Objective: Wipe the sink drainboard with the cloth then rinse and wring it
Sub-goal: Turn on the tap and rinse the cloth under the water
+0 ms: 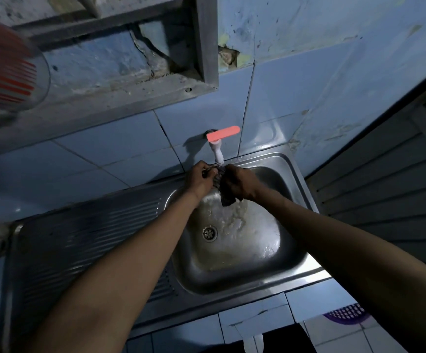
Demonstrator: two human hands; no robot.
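Observation:
A dark wet cloth [225,193] hangs bunched under the white tap [218,155] with its pink lever handle [223,133]. My left hand [200,177] grips the cloth's upper left part. My right hand [239,182] grips it from the right, and a dark tail droops below. Both hands are over the back of the steel sink basin [265,250], where water pools around the drain [209,233]. The ribbed drainboard [84,238] lies to the left of the basin, partly covered by my left forearm.
Blue tiled wall [110,151] rises behind the sink. A grey concrete ledge [105,98] juts out above it. A red-striped object [5,80] is at the upper left. A slatted panel [385,189] stands on the right, a purple basket [346,314] below.

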